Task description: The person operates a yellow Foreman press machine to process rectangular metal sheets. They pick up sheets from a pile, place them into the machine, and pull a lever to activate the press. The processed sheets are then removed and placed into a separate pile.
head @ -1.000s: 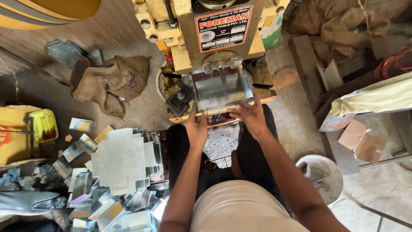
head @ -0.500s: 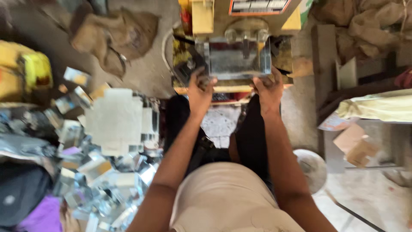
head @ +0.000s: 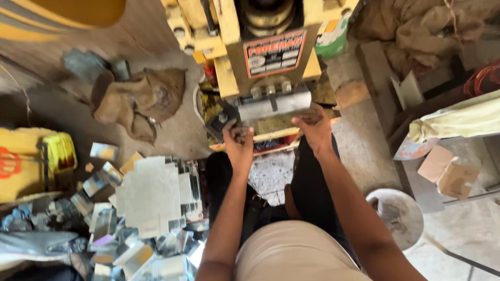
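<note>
I sit in front of a yellow press machine (head: 271, 52). A grey metal block (head: 273, 104) hangs over the press bed. Under it lies a dull metal sheet (head: 276, 124), flat on the bed. My left hand (head: 238, 143) grips the sheet's left end with curled fingers. At the sheet's right end, my right hand (head: 315, 130) pinches the edge. Both forearms reach forward over my dark trousers.
A heap of cut shiny metal sheets (head: 151, 203) lies on the floor to my left, beside a yellow container (head: 31, 161). A brown sack (head: 140, 101) lies further back. A round white stool (head: 398, 216) and cardboard pieces (head: 448, 174) are at my right.
The sheet stood tilted and shiny in front of the block before; now it lies flat beneath it. Both hands stayed at its ends. The view swung down and back up.
</note>
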